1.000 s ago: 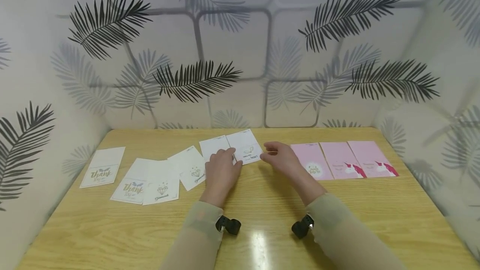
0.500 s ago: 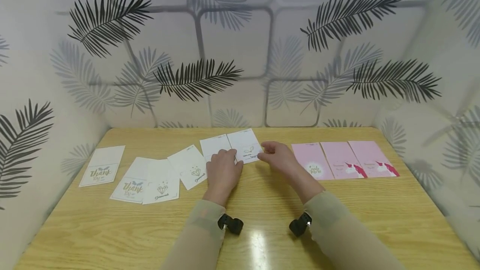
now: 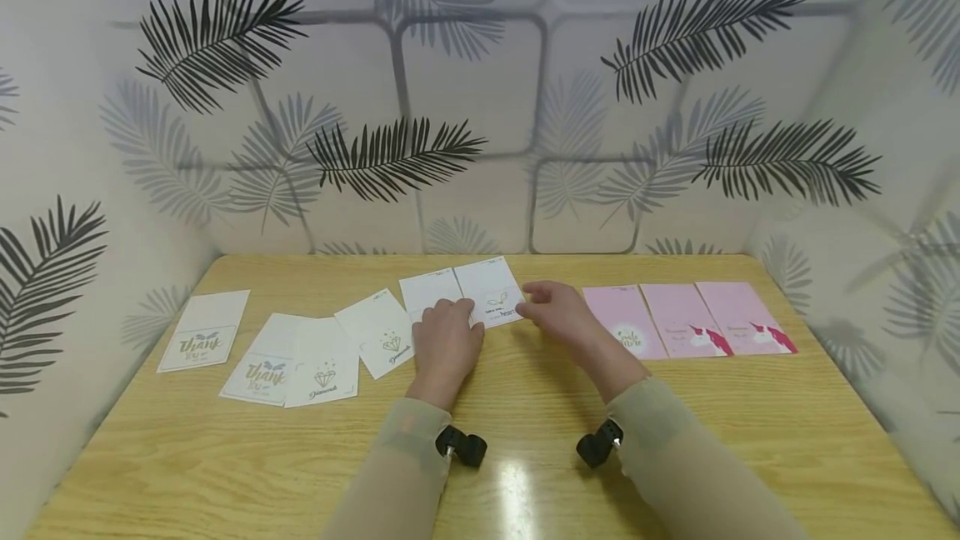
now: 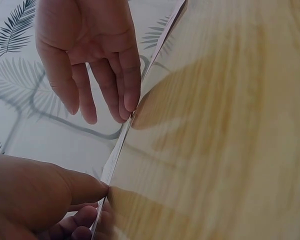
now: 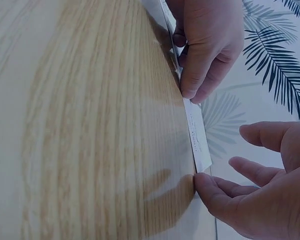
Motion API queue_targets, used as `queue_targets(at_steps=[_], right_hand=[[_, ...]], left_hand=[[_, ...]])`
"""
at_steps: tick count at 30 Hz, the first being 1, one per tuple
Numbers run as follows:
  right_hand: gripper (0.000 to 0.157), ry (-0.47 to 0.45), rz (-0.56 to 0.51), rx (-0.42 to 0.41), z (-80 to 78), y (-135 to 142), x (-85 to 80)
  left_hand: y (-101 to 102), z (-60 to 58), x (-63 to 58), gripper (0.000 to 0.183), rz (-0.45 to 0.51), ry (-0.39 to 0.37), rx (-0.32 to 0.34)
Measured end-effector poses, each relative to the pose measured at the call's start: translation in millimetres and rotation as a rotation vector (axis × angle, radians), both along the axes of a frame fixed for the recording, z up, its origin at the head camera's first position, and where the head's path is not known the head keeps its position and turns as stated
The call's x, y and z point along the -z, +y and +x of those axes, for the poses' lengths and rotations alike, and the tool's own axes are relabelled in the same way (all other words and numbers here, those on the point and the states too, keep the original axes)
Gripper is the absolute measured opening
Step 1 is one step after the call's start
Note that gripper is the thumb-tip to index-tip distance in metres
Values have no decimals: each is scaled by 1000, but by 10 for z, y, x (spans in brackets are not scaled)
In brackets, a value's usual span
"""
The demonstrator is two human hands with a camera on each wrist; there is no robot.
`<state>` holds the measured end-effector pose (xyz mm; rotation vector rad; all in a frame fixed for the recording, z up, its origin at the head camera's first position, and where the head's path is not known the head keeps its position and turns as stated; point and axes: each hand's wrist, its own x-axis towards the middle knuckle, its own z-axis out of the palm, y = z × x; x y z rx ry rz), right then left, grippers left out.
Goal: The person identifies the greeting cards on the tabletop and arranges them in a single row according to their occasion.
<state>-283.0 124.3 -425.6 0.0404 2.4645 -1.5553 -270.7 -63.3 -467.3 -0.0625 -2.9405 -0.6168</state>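
Note:
My left hand point(image 3: 442, 344) rests over the lower part of a white card point(image 3: 430, 286) near the back of the table, its fingertips also at the left edge of the white "heart" card point(image 3: 480, 275). In the left wrist view that hand's thumb point(image 4: 87, 189) touches the table beside the cards' near edge. My right hand point(image 3: 562, 315) stands at the heart card's right lower corner, fingers spread and loosely bent. In the right wrist view the right hand's thumb and fingertips point(image 5: 205, 182) meet the end of the white card point(image 5: 197, 132); nothing is gripped there.
Two white "Diamonds" cards point(image 3: 386, 323) and two white "thank you" cards point(image 3: 201, 332) lie to the left, some overlapping. Three pink cards point(image 3: 678, 307) lie side by side at the right, behind my right forearm. A leaf-patterned wall point(image 3: 480, 90) borders the wooden table point(image 3: 225, 473).
My hands have drawn very slightly closer together, the right thumb coming in to the heart card's edge. The cards lie nearly as before.

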Motion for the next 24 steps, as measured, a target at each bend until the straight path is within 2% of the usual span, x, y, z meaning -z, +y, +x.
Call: queue_targets(at_steps=[14,24], right_hand=[[54,-65,-149,19,-29,10,-2],[51,-48,-236,122,-89,-53,66]], left_hand=[[12,8,-28,40,16,-12,-6],[7,0,-37,40,24,-27,-6]])
